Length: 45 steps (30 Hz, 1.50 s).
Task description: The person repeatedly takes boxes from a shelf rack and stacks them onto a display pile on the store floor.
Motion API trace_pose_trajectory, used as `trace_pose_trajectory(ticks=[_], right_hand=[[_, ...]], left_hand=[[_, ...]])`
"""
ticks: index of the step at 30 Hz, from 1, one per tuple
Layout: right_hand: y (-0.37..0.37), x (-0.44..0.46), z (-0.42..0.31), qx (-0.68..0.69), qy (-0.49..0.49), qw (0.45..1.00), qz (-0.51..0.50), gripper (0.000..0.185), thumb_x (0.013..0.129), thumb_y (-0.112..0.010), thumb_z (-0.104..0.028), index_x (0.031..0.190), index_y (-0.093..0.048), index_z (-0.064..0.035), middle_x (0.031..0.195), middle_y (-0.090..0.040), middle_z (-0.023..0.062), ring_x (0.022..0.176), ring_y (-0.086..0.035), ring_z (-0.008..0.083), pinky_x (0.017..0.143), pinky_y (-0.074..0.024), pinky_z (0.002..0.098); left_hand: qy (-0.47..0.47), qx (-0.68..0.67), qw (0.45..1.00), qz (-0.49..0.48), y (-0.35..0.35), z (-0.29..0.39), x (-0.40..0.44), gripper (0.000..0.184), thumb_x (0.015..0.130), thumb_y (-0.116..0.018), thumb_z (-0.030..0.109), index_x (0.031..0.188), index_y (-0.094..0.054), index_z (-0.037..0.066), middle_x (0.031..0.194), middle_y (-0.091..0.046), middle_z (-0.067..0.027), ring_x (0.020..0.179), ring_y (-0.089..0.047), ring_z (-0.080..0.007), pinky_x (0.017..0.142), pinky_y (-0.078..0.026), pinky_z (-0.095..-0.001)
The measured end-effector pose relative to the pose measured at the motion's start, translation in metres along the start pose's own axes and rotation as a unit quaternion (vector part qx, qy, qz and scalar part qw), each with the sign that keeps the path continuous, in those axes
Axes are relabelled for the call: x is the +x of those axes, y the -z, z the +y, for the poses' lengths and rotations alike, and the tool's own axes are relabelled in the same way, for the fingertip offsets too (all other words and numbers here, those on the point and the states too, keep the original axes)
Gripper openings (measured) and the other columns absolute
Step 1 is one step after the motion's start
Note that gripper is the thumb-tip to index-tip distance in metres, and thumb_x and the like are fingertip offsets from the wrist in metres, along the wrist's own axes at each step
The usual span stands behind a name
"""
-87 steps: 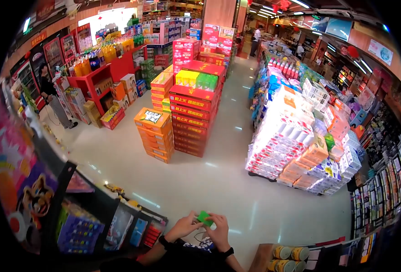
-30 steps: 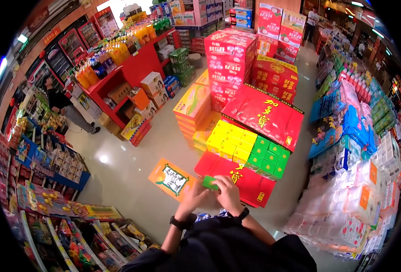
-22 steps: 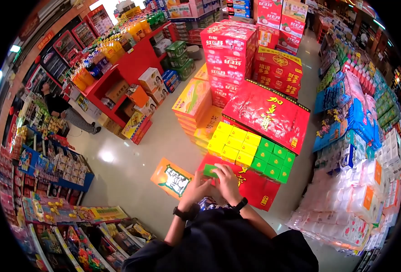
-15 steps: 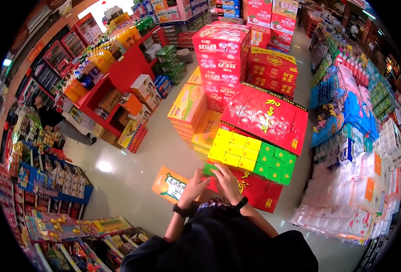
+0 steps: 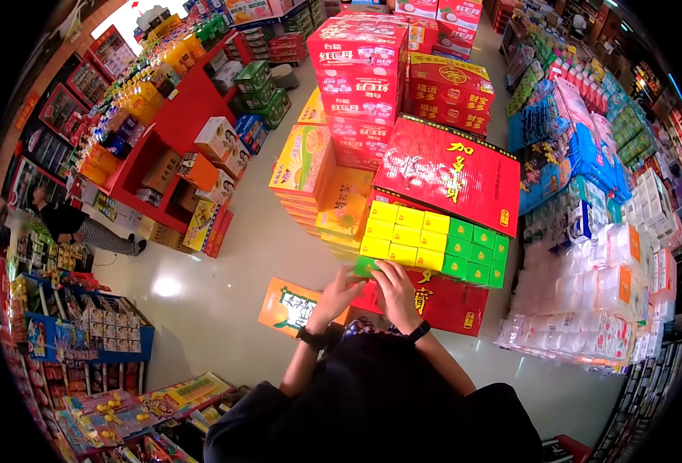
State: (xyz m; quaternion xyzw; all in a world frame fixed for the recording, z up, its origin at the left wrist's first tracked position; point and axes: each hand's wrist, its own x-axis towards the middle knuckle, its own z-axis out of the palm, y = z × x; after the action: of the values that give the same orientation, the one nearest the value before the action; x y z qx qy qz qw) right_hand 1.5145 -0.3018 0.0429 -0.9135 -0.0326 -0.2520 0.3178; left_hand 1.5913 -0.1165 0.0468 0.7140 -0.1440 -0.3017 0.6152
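A small green box (image 5: 365,266) sits at the near left edge of a neat block of small yellow boxes (image 5: 405,235) and green boxes (image 5: 477,252). My left hand (image 5: 338,295) is at its left side with fingers bent against it. From the right, the curled fingers of my right hand (image 5: 396,292) press on the same box. The block rests on a red carton, whose printed front part (image 5: 453,305) shows below my hands. Behind the block lies another large red carton (image 5: 449,171). My fingers partly hide the held box.
Orange-yellow cartons (image 5: 304,162) and a tall stack of red-and-pink cartons (image 5: 356,85) rise at the back left. An orange carton (image 5: 288,305) lies low by my left wrist. Packaged tissue (image 5: 580,285) is piled on the right. A person (image 5: 86,224) stands far left.
The green box and both hands have come closer against the yellow boxes' near edge. The view has shifted slightly. My fingers remain on the box.
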Motion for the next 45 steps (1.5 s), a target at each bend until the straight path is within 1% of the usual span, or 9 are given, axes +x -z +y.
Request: trace_pose_trajectory(ticks=[7, 13, 17, 23, 31, 34, 37, 40, 45], right_hand=[[-0.003, -0.003, -0.005, -0.017, -0.017, 1.000, -0.004, 0.042, 0.079, -0.068, 0.013, 0.119, -0.073, 0.0020, 0.135, -0.071, 0.0148, 0.127, -0.066, 0.0378, 0.103, -0.0591, 0.0473], [-0.005, -0.014, -0.015, -0.039, -0.026, 0.999, -0.011, 0.045, 0.082, -0.070, 0.011, 0.127, -0.071, 0.0043, 0.142, -0.068, 0.0162, 0.131, -0.065, 0.0393, 0.107, -0.0585, 0.0471], [-0.005, -0.013, -0.017, -0.035, -0.037, 0.998, -0.020, 0.048, 0.083, -0.069, 0.011, 0.131, -0.070, 0.0046, 0.149, -0.064, 0.0168, 0.138, -0.061, 0.0387, 0.110, -0.0570, 0.0474], [0.014, -0.017, -0.046, -0.040, -0.022, 0.999, -0.015, 0.048, 0.084, -0.070, 0.009, 0.131, -0.069, 0.0007, 0.146, -0.065, 0.0152, 0.131, -0.064, 0.0384, 0.109, -0.0563, 0.0482], [0.052, -0.064, -0.056, 0.018, -0.039, 0.999, -0.017, 0.040, 0.088, -0.072, 0.005, 0.127, -0.070, -0.0023, 0.134, -0.070, 0.0147, 0.120, -0.068, 0.0378, 0.099, -0.0595, 0.0471], [0.067, -0.081, -0.050, 0.047, -0.018, 0.999, -0.021, 0.038, 0.089, -0.071, 0.004, 0.127, -0.070, -0.0026, 0.132, -0.070, 0.0159, 0.119, -0.069, 0.0386, 0.098, -0.0597, 0.0469], [0.083, -0.096, -0.037, 0.083, 0.014, 0.996, -0.042, 0.035, 0.089, -0.072, 0.004, 0.124, -0.071, -0.0025, 0.130, -0.071, 0.0149, 0.117, -0.070, 0.0383, 0.097, -0.0600, 0.0467], [0.101, -0.113, -0.017, 0.109, 0.044, 0.990, -0.079, 0.034, 0.087, -0.072, 0.005, 0.121, -0.073, -0.0025, 0.130, -0.071, 0.0122, 0.116, -0.071, 0.0367, 0.096, -0.0608, 0.0457], [0.133, -0.158, 0.023, 0.167, 0.078, 0.973, -0.142, 0.026, 0.089, -0.075, 0.002, 0.115, -0.074, -0.0020, 0.123, -0.074, 0.0126, 0.111, -0.072, 0.0381, 0.092, -0.0604, 0.0460]], left_hand=[[0.011, -0.074, 0.996, -0.042, 0.001, -0.017, 0.013, 0.056, 0.109, -0.070, 0.018, 0.155, -0.040, 0.004, 0.130, -0.076, -0.0186, 0.106, -0.075, -0.0213, 0.090, -0.060, -0.0344], [0.007, -0.019, 0.999, -0.029, 0.002, -0.025, 0.009, 0.059, 0.109, -0.069, 0.018, 0.159, -0.039, 0.006, 0.131, -0.076, -0.0193, 0.110, -0.075, -0.0225, 0.093, -0.059, -0.0355], [-0.037, 0.013, 0.999, -0.009, -0.004, -0.039, 0.009, 0.065, 0.107, -0.070, 0.018, 0.162, -0.037, 0.008, 0.138, -0.074, -0.0217, 0.117, -0.076, -0.0340, 0.101, -0.058, -0.0429], [-0.054, 0.121, 0.991, 0.000, -0.001, -0.032, -0.003, 0.066, 0.106, -0.071, 0.027, 0.160, -0.038, 0.008, 0.140, -0.072, -0.0251, 0.108, -0.077, -0.0412, 0.095, -0.061, -0.0479], [-0.056, 0.119, 0.987, 0.091, -0.032, -0.017, -0.035, 0.075, 0.104, -0.072, 0.022, 0.165, -0.030, 0.007, 0.147, -0.068, -0.0265, 0.106, -0.078, -0.0404, 0.094, -0.061, -0.0470], [-0.020, 0.111, 0.986, 0.120, -0.049, -0.004, -0.057, 0.073, 0.107, -0.071, 0.018, 0.166, -0.031, 0.003, 0.153, -0.063, -0.0256, 0.107, -0.076, -0.0311, 0.095, -0.061, -0.0389], [0.007, 0.149, 0.981, 0.126, -0.069, -0.007, -0.075, 0.065, 0.108, -0.070, 0.019, 0.163, -0.040, 0.003, 0.146, -0.068, -0.0230, 0.106, -0.076, -0.0264, 0.094, -0.060, -0.0382], [0.024, 0.217, 0.964, 0.151, -0.106, -0.014, -0.095, 0.050, 0.105, -0.071, 0.025, 0.148, -0.056, 0.005, 0.120, -0.079, -0.0195, 0.107, -0.079, -0.0332, 0.092, -0.061, -0.0432], [-0.021, 0.182, 0.970, 0.162, -0.195, -0.008, -0.138, 0.033, 0.109, -0.064, 0.027, 0.136, -0.066, 0.008, 0.121, -0.078, -0.0171, 0.113, -0.075, -0.0392, 0.094, -0.059, -0.0442]])
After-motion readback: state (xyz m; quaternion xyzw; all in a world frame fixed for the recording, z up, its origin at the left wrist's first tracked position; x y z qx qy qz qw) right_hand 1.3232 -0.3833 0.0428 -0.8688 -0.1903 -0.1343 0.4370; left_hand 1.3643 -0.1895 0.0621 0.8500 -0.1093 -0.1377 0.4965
